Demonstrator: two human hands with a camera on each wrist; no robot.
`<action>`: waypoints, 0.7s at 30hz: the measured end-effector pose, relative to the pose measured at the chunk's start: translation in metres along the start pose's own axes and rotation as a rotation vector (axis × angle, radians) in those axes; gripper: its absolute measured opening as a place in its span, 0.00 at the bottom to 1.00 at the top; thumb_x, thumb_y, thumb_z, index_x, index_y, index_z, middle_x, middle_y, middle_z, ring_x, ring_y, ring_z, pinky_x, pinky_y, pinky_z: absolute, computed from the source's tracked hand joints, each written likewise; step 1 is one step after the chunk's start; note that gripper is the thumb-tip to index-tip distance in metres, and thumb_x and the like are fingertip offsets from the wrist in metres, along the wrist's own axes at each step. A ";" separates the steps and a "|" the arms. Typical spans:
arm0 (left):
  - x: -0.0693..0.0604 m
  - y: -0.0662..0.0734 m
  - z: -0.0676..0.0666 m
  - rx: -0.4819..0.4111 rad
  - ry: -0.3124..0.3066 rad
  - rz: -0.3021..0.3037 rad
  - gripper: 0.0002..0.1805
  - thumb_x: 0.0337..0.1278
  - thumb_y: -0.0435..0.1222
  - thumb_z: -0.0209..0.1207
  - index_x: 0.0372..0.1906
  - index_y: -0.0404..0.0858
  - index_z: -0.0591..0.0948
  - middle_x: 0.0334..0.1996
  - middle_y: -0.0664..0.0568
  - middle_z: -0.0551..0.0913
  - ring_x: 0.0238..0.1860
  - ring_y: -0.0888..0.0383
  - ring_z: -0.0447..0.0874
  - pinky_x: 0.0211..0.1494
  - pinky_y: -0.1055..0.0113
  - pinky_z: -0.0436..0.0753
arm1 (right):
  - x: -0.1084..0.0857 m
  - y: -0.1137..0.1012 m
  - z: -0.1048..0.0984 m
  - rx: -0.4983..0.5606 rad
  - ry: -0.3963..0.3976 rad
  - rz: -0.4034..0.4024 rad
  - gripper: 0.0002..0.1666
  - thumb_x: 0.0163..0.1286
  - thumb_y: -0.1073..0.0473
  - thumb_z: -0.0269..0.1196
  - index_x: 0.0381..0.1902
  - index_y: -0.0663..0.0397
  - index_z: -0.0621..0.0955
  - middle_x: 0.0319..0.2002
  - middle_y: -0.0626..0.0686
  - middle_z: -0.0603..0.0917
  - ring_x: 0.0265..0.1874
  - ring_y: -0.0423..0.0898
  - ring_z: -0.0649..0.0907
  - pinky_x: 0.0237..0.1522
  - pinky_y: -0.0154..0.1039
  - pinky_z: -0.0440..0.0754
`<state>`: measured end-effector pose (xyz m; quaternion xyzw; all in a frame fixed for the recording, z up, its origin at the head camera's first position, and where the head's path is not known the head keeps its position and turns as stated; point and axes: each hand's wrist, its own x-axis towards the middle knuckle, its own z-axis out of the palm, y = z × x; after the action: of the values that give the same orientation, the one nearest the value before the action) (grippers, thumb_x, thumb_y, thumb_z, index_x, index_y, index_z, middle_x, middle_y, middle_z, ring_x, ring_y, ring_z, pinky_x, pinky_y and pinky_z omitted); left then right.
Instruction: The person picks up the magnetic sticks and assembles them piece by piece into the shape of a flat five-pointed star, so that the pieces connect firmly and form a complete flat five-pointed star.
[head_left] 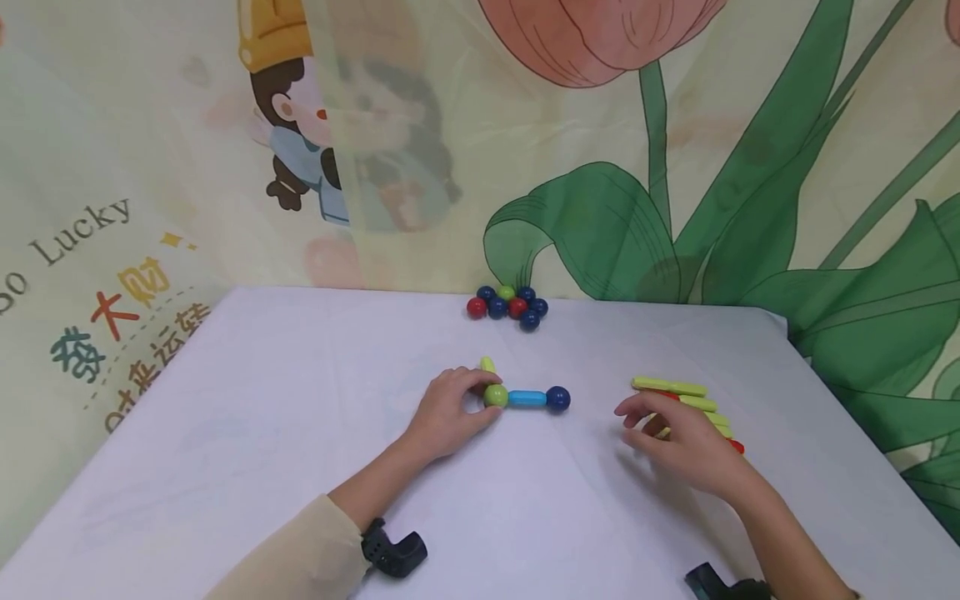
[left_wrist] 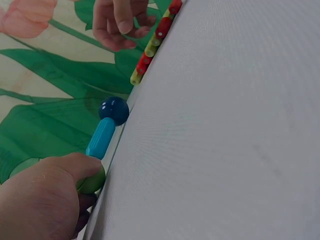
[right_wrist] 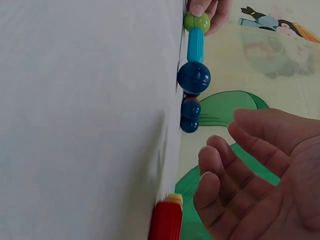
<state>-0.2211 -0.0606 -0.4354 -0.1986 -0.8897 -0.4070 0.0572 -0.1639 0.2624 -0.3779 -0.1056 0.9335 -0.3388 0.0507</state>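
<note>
My left hand [head_left: 445, 414] pinches a light green ball [head_left: 496, 396] between thumb and fingers. From this ball a blue rod [head_left: 527, 398] runs right to a dark blue ball [head_left: 558, 399], joined end to end. A yellow-green rod [head_left: 487, 364] pokes out behind the green ball, partly hidden by the fingers. My right hand [head_left: 684, 435] hovers over the left ends of a row of yellow-green rods [head_left: 670, 386] and red rods [head_left: 737, 447], its fingers loosely bent around nothing. It covers part of the row. In the right wrist view, a red rod [right_wrist: 166, 220] lies below the fingers.
A cluster of dark blue balls [head_left: 529, 321], red balls [head_left: 476, 308] and a green ball [head_left: 506, 292] sits at the table's far edge. A white cloth [head_left: 300, 358] covers the table. Behind it hangs a printed curtain [head_left: 420, 258].
</note>
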 end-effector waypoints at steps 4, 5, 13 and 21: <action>0.000 0.000 0.000 0.006 0.006 -0.001 0.19 0.59 0.38 0.72 0.55 0.48 0.85 0.45 0.56 0.87 0.49 0.57 0.80 0.58 0.56 0.78 | -0.007 0.007 -0.005 0.013 -0.006 -0.003 0.15 0.68 0.59 0.70 0.52 0.53 0.83 0.44 0.51 0.84 0.39 0.46 0.84 0.36 0.34 0.84; 0.000 0.000 0.001 0.005 0.005 -0.003 0.19 0.59 0.38 0.72 0.55 0.48 0.85 0.45 0.56 0.87 0.49 0.57 0.80 0.58 0.56 0.78 | -0.009 0.009 -0.006 0.010 -0.007 -0.001 0.15 0.68 0.59 0.70 0.52 0.53 0.83 0.44 0.51 0.84 0.39 0.46 0.83 0.36 0.33 0.85; -0.002 0.000 0.002 -0.002 -0.005 -0.016 0.19 0.59 0.38 0.72 0.55 0.48 0.85 0.46 0.56 0.87 0.50 0.57 0.80 0.59 0.55 0.78 | -0.024 0.027 -0.015 -0.067 0.003 0.060 0.17 0.68 0.56 0.71 0.53 0.51 0.83 0.44 0.49 0.85 0.41 0.46 0.82 0.34 0.32 0.84; 0.001 -0.002 0.003 0.007 0.007 0.000 0.18 0.59 0.38 0.72 0.55 0.48 0.85 0.45 0.57 0.87 0.49 0.57 0.80 0.59 0.55 0.78 | -0.034 0.045 -0.033 -0.171 0.032 0.103 0.19 0.66 0.57 0.73 0.53 0.53 0.83 0.45 0.52 0.85 0.43 0.48 0.82 0.32 0.31 0.83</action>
<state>-0.2225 -0.0599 -0.4384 -0.1972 -0.8910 -0.4045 0.0612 -0.1434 0.3241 -0.3805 -0.0558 0.9639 -0.2565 0.0440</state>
